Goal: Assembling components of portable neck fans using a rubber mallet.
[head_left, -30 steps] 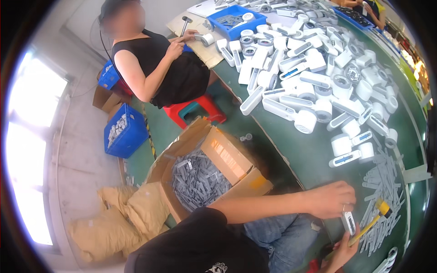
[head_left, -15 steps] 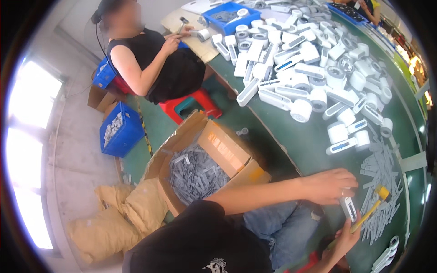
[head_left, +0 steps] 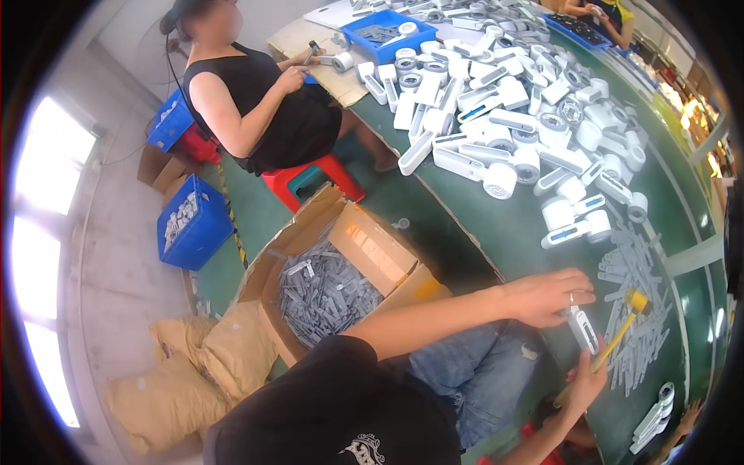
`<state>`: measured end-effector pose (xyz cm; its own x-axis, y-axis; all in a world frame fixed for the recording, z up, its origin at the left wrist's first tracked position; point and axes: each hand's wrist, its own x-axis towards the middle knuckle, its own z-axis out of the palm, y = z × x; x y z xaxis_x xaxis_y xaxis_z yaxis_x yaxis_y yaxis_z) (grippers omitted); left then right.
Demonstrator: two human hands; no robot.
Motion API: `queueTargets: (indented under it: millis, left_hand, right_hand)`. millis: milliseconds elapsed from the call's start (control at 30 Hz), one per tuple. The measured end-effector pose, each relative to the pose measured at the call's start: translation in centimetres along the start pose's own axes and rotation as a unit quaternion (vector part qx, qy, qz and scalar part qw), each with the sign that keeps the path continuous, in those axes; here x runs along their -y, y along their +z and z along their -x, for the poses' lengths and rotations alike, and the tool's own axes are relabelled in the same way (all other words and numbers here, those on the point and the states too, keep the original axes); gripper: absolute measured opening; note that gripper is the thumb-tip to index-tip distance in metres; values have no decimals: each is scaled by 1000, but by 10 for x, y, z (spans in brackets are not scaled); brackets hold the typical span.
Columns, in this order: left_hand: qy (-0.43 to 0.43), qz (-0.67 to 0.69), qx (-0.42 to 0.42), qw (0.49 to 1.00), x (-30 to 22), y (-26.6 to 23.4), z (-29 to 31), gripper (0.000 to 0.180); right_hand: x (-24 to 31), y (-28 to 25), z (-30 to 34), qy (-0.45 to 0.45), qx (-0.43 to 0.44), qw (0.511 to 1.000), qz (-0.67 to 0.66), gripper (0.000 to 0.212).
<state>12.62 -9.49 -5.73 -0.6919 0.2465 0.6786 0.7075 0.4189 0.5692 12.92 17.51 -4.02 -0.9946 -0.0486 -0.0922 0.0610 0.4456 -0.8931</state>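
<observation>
Head view: the left hand (head_left: 549, 298) is closed on the upper end of a white piece (head_left: 583, 332), while the right hand (head_left: 587, 380) grips a hammer (head_left: 619, 339) by its handle, its fingertips at the piece's lower end; held between both hands, the piece is probably steadied this way, though whether it touches the table (head_left: 496, 232) I cannot tell. Strips (head_left: 639, 345) lie loose just beside the hammer, perhaps heaped there for easy reach. On the floor to the person's left, an open carton (head_left: 380, 256) holds a jumble of grey parts (head_left: 325, 298), near brown sacks (head_left: 167, 395) whose contents are hidden. Farther off, a blue bin (head_left: 205, 236) holds pale parts (head_left: 181, 213). Up the table spreads a heap of white parts (head_left: 488, 124); past it, a tray (head_left: 401, 49) holds more strips (head_left: 377, 33) and a white part (head_left: 408, 29), close to a seated co-worker (head_left: 240, 101), and a farther tray (head_left: 595, 44) holds dark parts (head_left: 575, 28)
</observation>
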Motion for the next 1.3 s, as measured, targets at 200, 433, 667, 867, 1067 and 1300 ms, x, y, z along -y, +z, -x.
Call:
queueTargets:
  millis: [200,433,667,867,1067,1300]
  left_hand:
    - [-8,21,19,1000,-2,8,-7,64]
    - [-108,-44,62,991,1,-11,6,76]
    - [-67,-82,2,994,-24,-11,10,76]
    - [-43,-193,-99,975,-48,-25,61,67]
    - [-54,-134,-42,989,-45,-15,6,82]
    - [-59,-20,11,998,5,14,0,67]
  right_hand:
    - [0,-7,6,4,-18,1000,0,44]
    - [-2,5,1,68,28,996,-55,40]
    - [25,-2,8,70,2,995,-65,44]
    - [22,3,5,46,-3,998,-33,41]
    - [10,3,10,55,-12,997,-61,44]
    - [-9,2,6,77,11,992,-99,40]
